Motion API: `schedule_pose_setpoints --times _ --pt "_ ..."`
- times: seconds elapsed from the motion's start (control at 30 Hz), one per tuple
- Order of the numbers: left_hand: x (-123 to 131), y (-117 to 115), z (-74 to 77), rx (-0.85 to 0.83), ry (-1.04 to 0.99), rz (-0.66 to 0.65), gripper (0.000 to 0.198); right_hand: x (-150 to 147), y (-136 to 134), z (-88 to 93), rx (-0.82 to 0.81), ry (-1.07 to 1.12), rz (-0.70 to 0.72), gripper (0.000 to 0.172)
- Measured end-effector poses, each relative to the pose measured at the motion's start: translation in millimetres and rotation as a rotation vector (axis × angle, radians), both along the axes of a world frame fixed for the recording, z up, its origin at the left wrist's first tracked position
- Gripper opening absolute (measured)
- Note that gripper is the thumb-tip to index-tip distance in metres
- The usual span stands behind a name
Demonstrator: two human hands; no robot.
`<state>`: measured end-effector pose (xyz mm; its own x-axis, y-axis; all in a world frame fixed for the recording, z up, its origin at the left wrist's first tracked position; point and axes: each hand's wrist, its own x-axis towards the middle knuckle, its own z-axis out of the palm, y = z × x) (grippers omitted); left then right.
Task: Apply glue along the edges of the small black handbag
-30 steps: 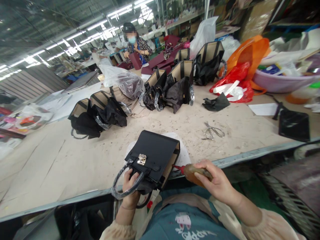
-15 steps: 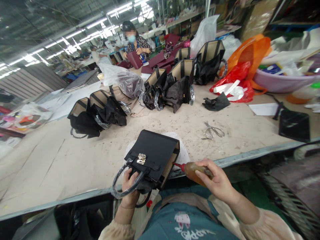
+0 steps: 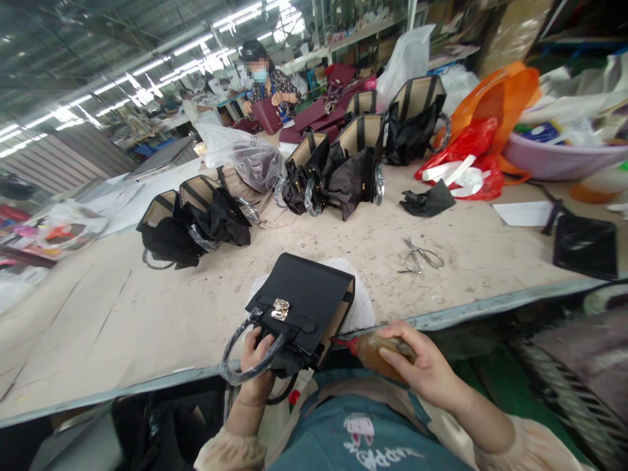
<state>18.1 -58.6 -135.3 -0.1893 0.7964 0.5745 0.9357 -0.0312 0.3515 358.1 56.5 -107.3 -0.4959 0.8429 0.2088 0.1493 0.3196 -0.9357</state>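
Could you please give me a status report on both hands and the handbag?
Left hand gripping black handbag, clasp facing up. Right hand gripping amber bottle, red nozzle close to bag's side. Scissors on table, not in the way.

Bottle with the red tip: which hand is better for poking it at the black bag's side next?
Probably the right hand: its grip is around the bottle, whose red tip is close to the black bag. The left hand holds the bag, so it seems less free.
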Motion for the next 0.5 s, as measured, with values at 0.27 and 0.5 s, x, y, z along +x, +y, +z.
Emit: schedule_pose_setpoints --times 0.27,0.5 --pt "3 2 4.5 0.013 0.014 -0.011 0.022 1 14 -19.0 -0.021 0.037 -0.176 0.015" --pt "-4 -1 -2.8 -0.07 0.006 0.008 0.026 0 -6 -17.6 -0.13 0.043 -0.065 0.014"
